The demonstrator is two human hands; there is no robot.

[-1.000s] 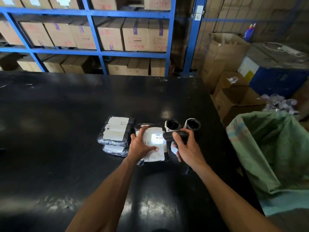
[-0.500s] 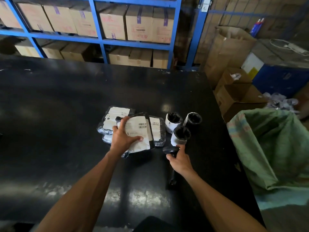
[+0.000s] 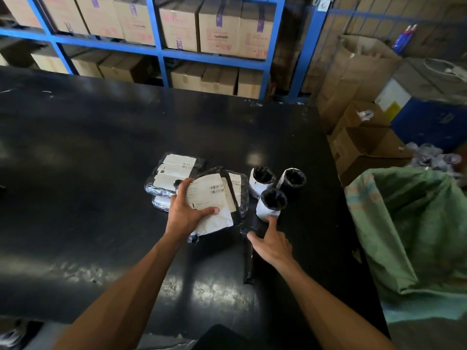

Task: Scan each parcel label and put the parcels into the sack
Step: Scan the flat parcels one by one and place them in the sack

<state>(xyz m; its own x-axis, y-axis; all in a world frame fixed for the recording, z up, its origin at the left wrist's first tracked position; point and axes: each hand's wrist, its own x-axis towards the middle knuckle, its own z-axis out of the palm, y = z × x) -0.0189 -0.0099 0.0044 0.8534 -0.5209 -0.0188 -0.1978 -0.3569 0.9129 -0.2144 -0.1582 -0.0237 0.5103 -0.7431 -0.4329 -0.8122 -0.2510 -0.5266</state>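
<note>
Seemingly scanner (image 3: 248, 251) under right hand (image 3: 271, 245)

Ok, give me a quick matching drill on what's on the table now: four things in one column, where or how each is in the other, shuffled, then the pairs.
Things
1. flat parcel with the barcode label
2. scanner
3. green sack
4. nearest rolled parcel

States
A. touched by a fingertip of the right hand
B. gripped by the left hand
C. lying flat on the black table, not held
D. open beside the table's right edge

Pairs: 1-B, 2-C, 3-D, 4-A
</note>
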